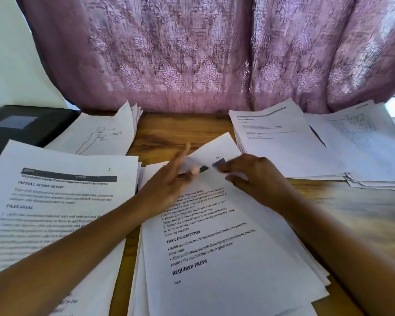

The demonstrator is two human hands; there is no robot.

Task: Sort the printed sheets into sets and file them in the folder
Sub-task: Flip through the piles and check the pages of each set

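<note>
Your wooden table carries it all. At its far left lies the black folder, flat, with the drawing pile just beside it. Nearer you, the left pile overlaps both. The middle pile lies fanned in front of you. At the far right sit a thick stack and loose sheets overlapping it.

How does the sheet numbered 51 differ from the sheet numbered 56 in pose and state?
In pose, sheet 51 lies flat at the left; sheet 56 has its top edge lifted and bent. No hand grips sheet 51, while the right hand pinches sheet 56 and the left hand touches it. Sheet 51 is headed INITIAL SCENE SETUP; sheet 56 shows TASK DESCRIPTION. Both are white printed sheets, hand-numbered at top right.
</note>
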